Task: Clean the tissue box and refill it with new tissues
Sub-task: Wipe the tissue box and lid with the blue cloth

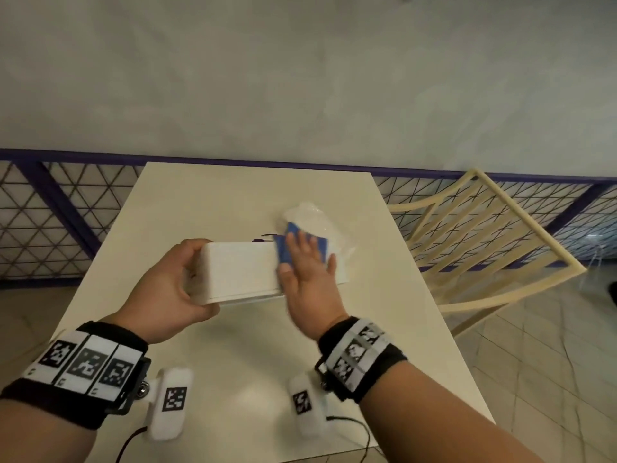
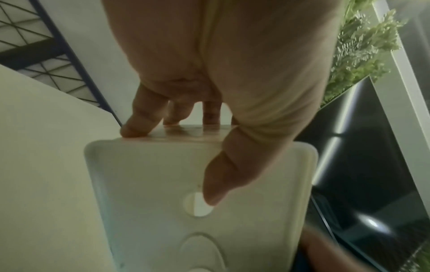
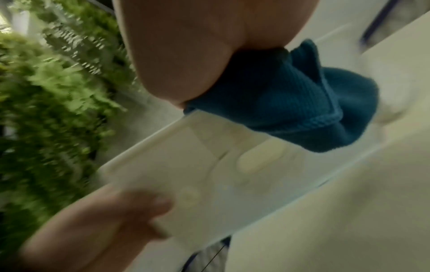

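My left hand (image 1: 180, 279) grips the left end of the white tissue box (image 1: 240, 272), which is held just above the cream table (image 1: 233, 202). In the left wrist view the thumb (image 2: 221, 176) lies on the box's flat face (image 2: 163, 184) near a round hole, with the fingers on the far edge. My right hand (image 1: 307, 259) lies flat with straight fingers, pressing a folded blue cloth (image 1: 283, 248) onto the box's right part. The right wrist view shows the blue cloth (image 3: 291, 110) under the palm on the box (image 3: 186, 165). A clear-wrapped tissue pack (image 1: 317, 218) lies behind the box.
A cream lattice-back chair (image 1: 484, 235) stands to the right of the table. A wall with a purple-framed lattice panel (image 1: 50, 222) runs behind it. Green foliage (image 3: 46, 92) shows in the wrist views. Cables trail over the table's near edge.
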Motion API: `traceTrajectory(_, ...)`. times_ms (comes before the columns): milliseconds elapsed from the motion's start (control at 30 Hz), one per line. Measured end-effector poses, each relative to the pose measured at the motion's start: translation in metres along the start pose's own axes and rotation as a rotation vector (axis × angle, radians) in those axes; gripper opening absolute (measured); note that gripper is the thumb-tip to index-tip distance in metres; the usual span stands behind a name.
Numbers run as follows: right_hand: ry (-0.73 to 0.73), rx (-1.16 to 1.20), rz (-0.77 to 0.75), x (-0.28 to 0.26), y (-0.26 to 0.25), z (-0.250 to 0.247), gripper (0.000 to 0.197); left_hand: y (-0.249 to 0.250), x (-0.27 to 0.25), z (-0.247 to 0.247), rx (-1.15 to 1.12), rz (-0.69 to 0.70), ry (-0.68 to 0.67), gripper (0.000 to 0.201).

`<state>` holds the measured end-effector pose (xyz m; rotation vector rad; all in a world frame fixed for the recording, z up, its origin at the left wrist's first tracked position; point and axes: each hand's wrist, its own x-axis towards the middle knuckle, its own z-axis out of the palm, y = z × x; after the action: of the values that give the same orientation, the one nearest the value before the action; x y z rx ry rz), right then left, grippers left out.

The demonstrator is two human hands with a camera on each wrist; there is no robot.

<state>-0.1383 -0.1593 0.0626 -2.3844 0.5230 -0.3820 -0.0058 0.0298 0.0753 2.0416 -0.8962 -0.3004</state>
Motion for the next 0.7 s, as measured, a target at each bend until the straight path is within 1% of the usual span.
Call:
traceTrajectory(67, -0.069, -0.015, -0.102, -0.011, -0.032, 0.013, 0.056, 0.009, 0.001, 0.008, 0.032, 0.013, -0.008, 0.077)
traceTrajectory(133, -0.098, -0.073, -0.205, -0.019, -0.052, 0.021, 0.054, 0.015, 0.003, 0.013, -0.009, 0.008, -0.009, 0.072)
traceTrajectory(200, -0.105, -0.146, -0.312, -0.022, -0.055, 0.019, 0.054, 0.02, 0.001, 0.015, -0.031, -0.006, -0.009, 0.065)
traceTrajectory(233, -0.111, -0.161, -0.339, -0.021, -0.049, 0.014, 0.055, 0.02, 0.0, 0.015, -0.017, -0.008, -0.009, 0.067)
traceTrajectory(300, -0.089, -0.146, -0.308, -0.014, -0.022, 0.001, 0.055, 0.02, -0.003, 0.011, -0.006, 0.012, 0.009, 0.071)
traceTrajectory(333, -0.049, -0.135, -0.248, -0.01, -0.003, -0.006, 0.055, 0.018, -0.005, 0.008, -0.012, 0.007, 0.019, 0.075)
traceTrajectory(400, 0.025, -0.097, -0.059, -0.002, 0.039, -0.022, 0.056, 0.015, -0.009, 0.002, -0.025, -0.015, 0.023, 0.08)
traceTrajectory(433, 0.034, -0.063, 0.037, 0.001, 0.055, -0.027, 0.055, 0.013, -0.01, 0.0, -0.024, -0.022, 0.021, 0.081)
traceTrajectory(467, 0.04, -0.029, 0.109, 0.002, 0.065, -0.03, 0.055, 0.012, -0.011, -0.001, -0.024, -0.023, 0.017, 0.081)
traceTrajectory(533, 0.054, 0.016, 0.173, 0.002, 0.064, -0.026, 0.054, 0.012, -0.01, 0.001, -0.024, -0.022, 0.017, 0.08)
traceTrajectory(567, 0.051, 0.023, 0.164, 0.001, 0.054, -0.02, 0.053, 0.012, -0.009, 0.003, -0.01, -0.021, 0.019, 0.079)
traceTrajectory(600, 0.035, 0.024, 0.123, -0.002, 0.038, -0.013, 0.053, 0.013, -0.007, 0.005, 0.019, -0.016, 0.012, 0.079)
traceTrajectory(700, -0.057, 0.01, -0.083, -0.018, -0.02, 0.009, 0.056, 0.012, -0.001, 0.013, 0.071, -0.004, -0.021, 0.081)
